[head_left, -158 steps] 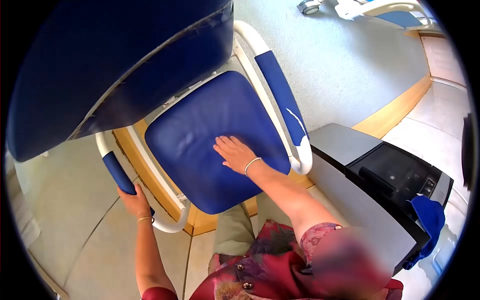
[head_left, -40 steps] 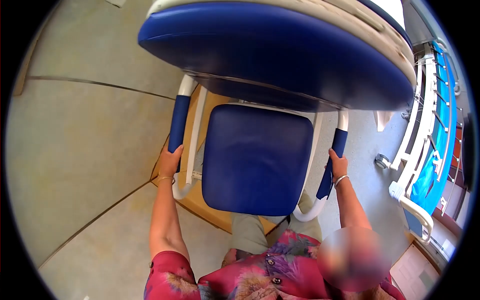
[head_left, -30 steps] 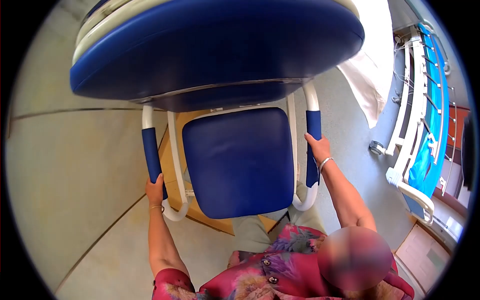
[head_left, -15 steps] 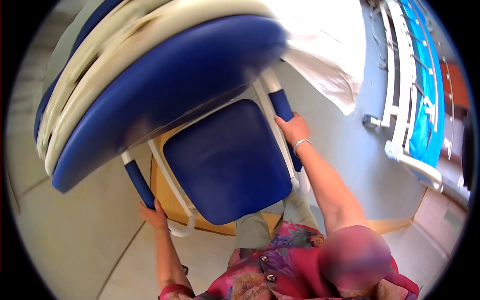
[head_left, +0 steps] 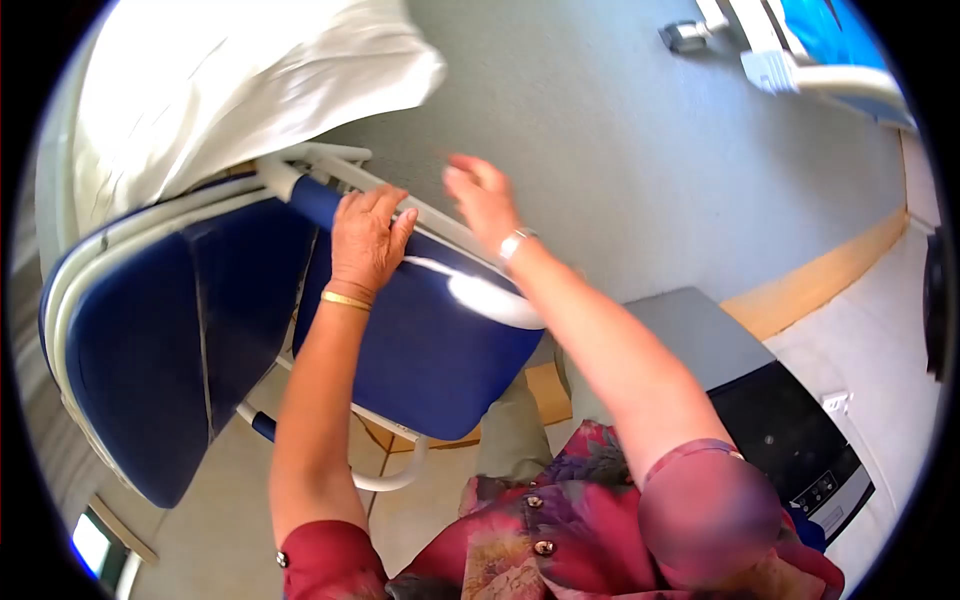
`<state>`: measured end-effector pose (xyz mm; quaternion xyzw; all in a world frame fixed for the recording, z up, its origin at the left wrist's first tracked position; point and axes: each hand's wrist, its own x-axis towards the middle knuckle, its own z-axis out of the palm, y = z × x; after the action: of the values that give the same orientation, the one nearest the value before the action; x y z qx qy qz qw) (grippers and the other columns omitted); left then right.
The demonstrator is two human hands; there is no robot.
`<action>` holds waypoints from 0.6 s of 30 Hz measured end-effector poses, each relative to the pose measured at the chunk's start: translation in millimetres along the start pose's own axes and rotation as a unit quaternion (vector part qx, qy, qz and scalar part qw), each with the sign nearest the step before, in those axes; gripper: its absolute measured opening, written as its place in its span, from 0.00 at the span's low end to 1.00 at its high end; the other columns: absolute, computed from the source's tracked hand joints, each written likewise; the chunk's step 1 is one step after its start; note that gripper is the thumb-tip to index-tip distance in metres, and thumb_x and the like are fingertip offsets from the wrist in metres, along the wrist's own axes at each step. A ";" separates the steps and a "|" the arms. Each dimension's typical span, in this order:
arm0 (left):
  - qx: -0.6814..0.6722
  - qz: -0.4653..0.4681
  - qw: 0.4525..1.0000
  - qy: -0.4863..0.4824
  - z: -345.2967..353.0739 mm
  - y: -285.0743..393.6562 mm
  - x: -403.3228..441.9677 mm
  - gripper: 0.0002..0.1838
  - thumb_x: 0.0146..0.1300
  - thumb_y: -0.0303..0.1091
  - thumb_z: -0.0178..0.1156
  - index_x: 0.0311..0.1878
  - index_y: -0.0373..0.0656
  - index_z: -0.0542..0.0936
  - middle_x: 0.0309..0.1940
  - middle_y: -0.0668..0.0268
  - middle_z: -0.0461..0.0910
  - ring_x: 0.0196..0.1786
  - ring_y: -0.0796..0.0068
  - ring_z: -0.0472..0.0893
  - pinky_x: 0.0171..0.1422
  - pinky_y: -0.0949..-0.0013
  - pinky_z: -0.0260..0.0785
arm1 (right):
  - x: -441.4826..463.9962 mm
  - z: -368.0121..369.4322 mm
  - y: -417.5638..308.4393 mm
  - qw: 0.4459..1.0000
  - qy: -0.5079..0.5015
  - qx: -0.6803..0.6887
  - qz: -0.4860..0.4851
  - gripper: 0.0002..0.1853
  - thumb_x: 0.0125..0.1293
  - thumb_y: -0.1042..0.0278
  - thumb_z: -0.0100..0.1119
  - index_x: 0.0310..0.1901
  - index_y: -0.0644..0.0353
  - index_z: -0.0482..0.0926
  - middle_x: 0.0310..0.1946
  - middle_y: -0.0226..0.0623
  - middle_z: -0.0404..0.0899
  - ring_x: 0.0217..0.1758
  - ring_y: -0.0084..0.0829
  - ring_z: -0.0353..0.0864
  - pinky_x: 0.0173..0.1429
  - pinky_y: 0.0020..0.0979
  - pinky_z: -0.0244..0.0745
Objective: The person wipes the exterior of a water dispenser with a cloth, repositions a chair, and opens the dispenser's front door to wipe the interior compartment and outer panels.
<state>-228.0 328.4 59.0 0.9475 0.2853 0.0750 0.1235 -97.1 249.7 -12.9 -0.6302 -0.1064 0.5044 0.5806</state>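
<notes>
Leftmost, the blue backrest [head_left: 130, 350] of the chair [head_left: 400, 345] stands tilted, its pale rims stacked along the outer edge, close to the dark curve of the view. Just above it, white cloth [head_left: 240, 90] hangs against the top of the frame and is cut off there. A blue-padded armrest [head_left: 318, 202] runs down from beneath the cloth, and the left hand [head_left: 365, 240] lies across it, fingers bent over the pad and thumb apart; the palm is hidden, so whether it grips or only rests cannot be told. Below, the left forearm covers part of the other armrest [head_left: 405, 470], whose white tube curves out near the floor. The seat [head_left: 450, 365] slopes between these two armrests, its near edge beside the person's legs [head_left: 515, 435]. Farther right, the right hand [head_left: 485, 205] is held out with loosely spread fingers, holding nothing; its fingertips are smeared by motion, and contact with the white rail just below it is hard to judge. Grey floor [head_left: 600, 170] stretches from that hand to the wheel [head_left: 685, 37] of a bed [head_left: 840, 85], itself cut off at the upper right. Lower right, a grey and black cabinet [head_left: 770, 410] is partly hidden by the right arm and a blurred round patch.
</notes>
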 end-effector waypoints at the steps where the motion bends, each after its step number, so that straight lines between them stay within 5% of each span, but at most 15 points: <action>1: 0.075 0.021 0.995 -0.064 1.4 0.8 -5.4 0.09 0.54 0.41 0.56 0.29 0.46 0.78 0.27 0.65 0.78 0.32 0.64 0.76 0.47 0.60 0.63 | -13.9 -32.0 15.2 0.998 -0.015 -0.041 0.051 0.20 0.61 0.60 0.52 0.51 0.63 0.71 0.35 0.32 0.76 0.38 0.22 0.75 0.38 0.24 0.70; 5: 0.138 0.086 0.956 -0.244 2.6 -3.2 15.4 0.11 0.53 0.40 0.55 0.19 0.47 0.76 0.17 0.64 0.75 0.26 0.63 0.75 0.35 0.61 0.64 | -70.0 -151.3 77.4 0.959 0.216 -0.068 0.172 0.16 0.62 0.62 0.48 0.43 0.65 0.76 0.25 0.33 0.77 0.30 0.24 0.78 0.38 0.26 0.74; 7: 0.054 0.134 0.960 -0.241 1.5 -15.0 19.3 0.09 0.51 0.39 0.56 0.22 0.44 0.75 0.19 0.60 0.74 0.25 0.57 0.73 0.31 0.59 0.64 | -97.0 -184.4 97.2 0.948 0.203 -0.115 0.218 0.15 0.62 0.59 0.48 0.41 0.63 0.76 0.27 0.38 0.79 0.31 0.32 0.79 0.39 0.30 0.73; 9: -0.025 0.164 0.959 -0.228 -0.6 -25.7 20.1 0.07 0.49 0.36 0.56 0.26 0.43 0.76 0.20 0.58 0.73 0.25 0.55 0.73 0.30 0.59 0.64 | -128.9 -202.8 123.6 0.955 0.167 -0.192 0.153 0.14 0.62 0.58 0.48 0.38 0.62 0.76 0.28 0.43 0.79 0.31 0.41 0.79 0.39 0.35 0.72; 11: -0.025 0.147 0.953 -0.263 -3.0 -23.3 22.5 0.07 0.48 0.35 0.55 0.27 0.42 0.76 0.20 0.58 0.74 0.25 0.54 0.73 0.31 0.59 0.64 | -163.0 -214.8 111.1 0.945 0.161 -0.266 0.104 0.13 0.60 0.59 0.51 0.37 0.59 0.77 0.32 0.44 0.78 0.36 0.43 0.77 0.41 0.37 0.72; 18: -0.014 0.182 0.944 -0.274 -1.4 -25.6 21.8 0.08 0.52 0.35 0.51 0.26 0.42 0.75 0.20 0.58 0.73 0.25 0.54 0.73 0.31 0.60 0.64 | -234.7 -235.8 130.0 0.850 0.150 -0.475 0.170 0.13 0.54 0.62 0.58 0.39 0.59 0.76 0.37 0.42 0.73 0.42 0.41 0.72 0.46 0.37 0.69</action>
<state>-223.7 361.5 54.8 0.9655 0.0617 -0.1622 0.1940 -86.6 -105.9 -44.9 -0.9054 -0.1359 0.3824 0.1246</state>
